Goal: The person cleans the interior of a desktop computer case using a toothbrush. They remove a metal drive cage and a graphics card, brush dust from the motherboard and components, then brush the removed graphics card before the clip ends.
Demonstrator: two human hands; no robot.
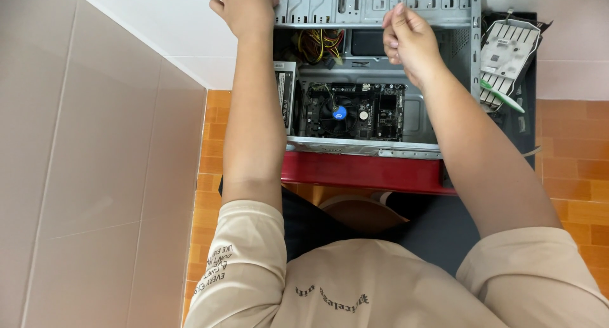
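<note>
We have the case (380, 80) open in front of us, lying flat on a red stand (361, 170) over the orange floor (571, 176). Its grey drive cage (374, 4) sits at the far end, and that is where both hands work. Our left hand (244, 9) grips the cage's left corner with its fingers curled on the metal. Our right hand (409, 39) has its fingers pinched shut; we cannot tell if they hold something small. We should hold the cage steady and keep clear of the wires (317, 45). Inside lies a dark board (352, 111) with a blue-dotted fan (339, 112). A grey part (507, 58) lies to the right.
</note>
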